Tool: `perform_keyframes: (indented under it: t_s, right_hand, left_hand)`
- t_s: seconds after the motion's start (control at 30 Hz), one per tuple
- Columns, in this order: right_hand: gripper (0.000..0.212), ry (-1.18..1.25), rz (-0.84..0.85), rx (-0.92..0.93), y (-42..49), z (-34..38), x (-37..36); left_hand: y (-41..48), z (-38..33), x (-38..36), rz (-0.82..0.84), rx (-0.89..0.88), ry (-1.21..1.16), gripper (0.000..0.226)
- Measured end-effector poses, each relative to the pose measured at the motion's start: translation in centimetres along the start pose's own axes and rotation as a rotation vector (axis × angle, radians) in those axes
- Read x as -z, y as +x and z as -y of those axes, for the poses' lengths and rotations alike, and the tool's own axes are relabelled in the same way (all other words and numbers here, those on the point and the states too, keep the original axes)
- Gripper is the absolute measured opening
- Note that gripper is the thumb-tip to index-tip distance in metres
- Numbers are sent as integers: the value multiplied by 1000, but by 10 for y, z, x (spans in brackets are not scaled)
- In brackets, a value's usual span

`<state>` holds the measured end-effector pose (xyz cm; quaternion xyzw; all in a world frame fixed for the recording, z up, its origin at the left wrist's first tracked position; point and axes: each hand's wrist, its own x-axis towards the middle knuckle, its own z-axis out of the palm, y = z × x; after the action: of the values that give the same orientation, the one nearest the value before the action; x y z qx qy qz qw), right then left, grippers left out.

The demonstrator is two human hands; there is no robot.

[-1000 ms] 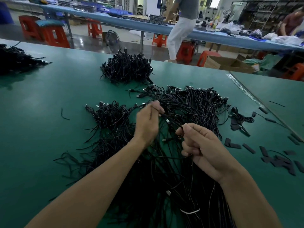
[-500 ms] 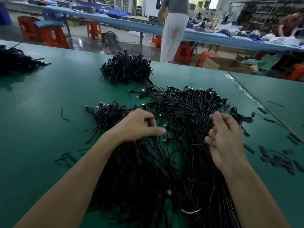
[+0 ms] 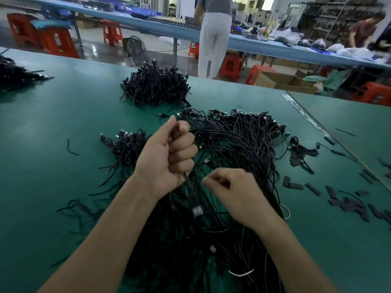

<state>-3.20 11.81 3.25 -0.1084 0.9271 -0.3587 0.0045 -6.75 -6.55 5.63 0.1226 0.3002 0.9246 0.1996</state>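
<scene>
Left hand [image 3: 167, 157] fisted round cable [image 3: 197, 210]; right hand [image 3: 234, 193] curled, grip unclear. Coiled heap [image 3: 155, 87] upper centre looked finished; loose pile [image 3: 243, 144] mid-frame was unsorted, most work left.

- Nothing legible anywhere in this shot: no word, number or logo.
- The cables [image 3: 232, 144] and their plugs show no readable marking.
- The cardboard box [image 3: 283, 83] beyond the bench [image 3: 63, 123] shows plain sides.
- The blue crates [image 3: 135, 8] at the back are too blurred for any print.
</scene>
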Motion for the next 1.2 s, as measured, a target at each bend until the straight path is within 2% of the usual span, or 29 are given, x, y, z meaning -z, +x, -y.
perform_keyframes:
  t_s: [0.07,0.13,0.2,0.3,0.37,0.4,0.53,0.67,0.8,0.93,1.03,1.2]
  right_hand:
    - [23,-37,77,66,-4,5,-7]
    - [17,19,132,109,-6,9,-11]
    - [17,90,163,112,-7,12,-10]
    - [20,103,126,58,-6,10,-4]
    - [20,83,112,30,-6,7,1]
    - [20,79,122,25,-6,7,3]
    - [20,80,159,15,-9,8,2]
    - [20,160,64,-46,-11,1,4]
    - [23,77,12,-139,-12,-10,7]
    - [24,1,-50,-233,-11,-21,6]
    - [21,-27,-56,-236,-9,-19,2]
    - [19,-135,53,-142,-10,-7,-9]
  left_hand:
    - [4,4,4,-152,-101,-6,43]
    - [4,10,10,-264,-176,148,39]
    - [2,12,16,-271,-182,323,35]
    - [-3,12,21,-187,-104,526,32]
    - [-5,13,22,-243,-132,669,31]
    - [-5,14,22,-274,-157,677,31]
    - [-8,16,21,-272,-148,447,45]
    - [-11,12,22,-275,-93,546,49]
    - [-13,0,31,-235,-56,316,50]
    - [-15,-5,31,-49,-140,32,39]
    - [-14,1,26,-44,-164,56,37]
    - [-13,12,24,-17,-106,360,39]
